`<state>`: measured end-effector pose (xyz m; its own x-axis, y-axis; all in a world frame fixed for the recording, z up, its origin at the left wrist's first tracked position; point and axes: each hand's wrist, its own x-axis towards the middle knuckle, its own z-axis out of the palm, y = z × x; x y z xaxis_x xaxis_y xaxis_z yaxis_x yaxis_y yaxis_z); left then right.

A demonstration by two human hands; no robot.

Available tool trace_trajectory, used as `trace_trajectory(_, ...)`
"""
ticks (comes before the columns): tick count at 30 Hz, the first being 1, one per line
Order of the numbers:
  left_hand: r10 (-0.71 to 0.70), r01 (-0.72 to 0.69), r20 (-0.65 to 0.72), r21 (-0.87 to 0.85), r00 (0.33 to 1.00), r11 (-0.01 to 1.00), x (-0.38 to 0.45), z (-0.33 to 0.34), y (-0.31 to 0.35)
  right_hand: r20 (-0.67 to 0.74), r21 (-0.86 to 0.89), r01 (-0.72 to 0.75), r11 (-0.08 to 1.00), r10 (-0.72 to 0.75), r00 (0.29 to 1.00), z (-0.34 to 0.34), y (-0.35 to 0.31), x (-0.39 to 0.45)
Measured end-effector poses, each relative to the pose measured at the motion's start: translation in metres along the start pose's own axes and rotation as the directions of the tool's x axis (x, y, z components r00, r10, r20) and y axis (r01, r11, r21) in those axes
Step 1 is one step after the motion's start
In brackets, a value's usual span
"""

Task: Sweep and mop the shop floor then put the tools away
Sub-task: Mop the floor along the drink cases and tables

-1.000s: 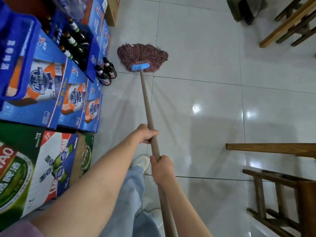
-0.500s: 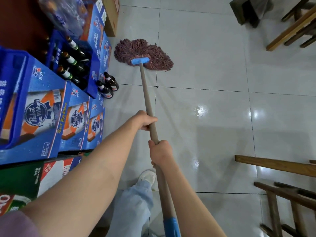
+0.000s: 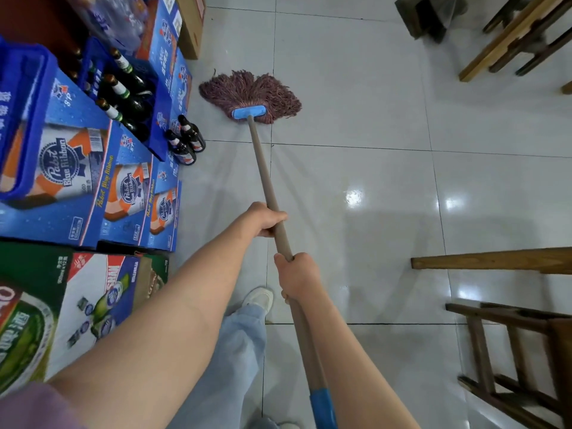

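Mop (image 3: pixel 250 93) is lying strands-flat on the floor (image 3: pixel 356 97), just beside the beer cases (image 3: pixel 102 187) and two loose bottles (image 3: pixel 185 140). Left hand (image 3: pixel 267 219) is gripping the handle (image 3: pixel 266 184) higher up, fingers curled round it; right hand (image 3: pixel 297 275) is gripping lower, same wrap. Tiles are looking wet and glossy, so mopping is underway; stowing the tools isn't done yet.

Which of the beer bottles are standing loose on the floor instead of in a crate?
The two dark bottles standing on the tiles at the foot of the blue cartons, nearest the mop head. The green-labelled bottles sit inside the blue crate.
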<state>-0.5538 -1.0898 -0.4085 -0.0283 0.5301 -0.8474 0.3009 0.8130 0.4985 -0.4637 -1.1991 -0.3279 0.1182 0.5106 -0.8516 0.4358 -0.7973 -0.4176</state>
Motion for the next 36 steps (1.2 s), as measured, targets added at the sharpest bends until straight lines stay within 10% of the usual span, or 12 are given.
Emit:
trace_trajectory(19,-0.054,0.049,0.072,0.074,0.996,0.996,-0.127,0.142,-0.190,-0.097,0.008,-0.049,0.999,0.050,0.994,0.026,0.242,-0.131)
trace_trajectory(36,-0.035,0.020,0.101,0.142,0.994,0.990,-0.094,0.126,-0.143,-0.087,0.101,-0.106,0.989,0.114,0.990,0.009,0.193,-0.102)
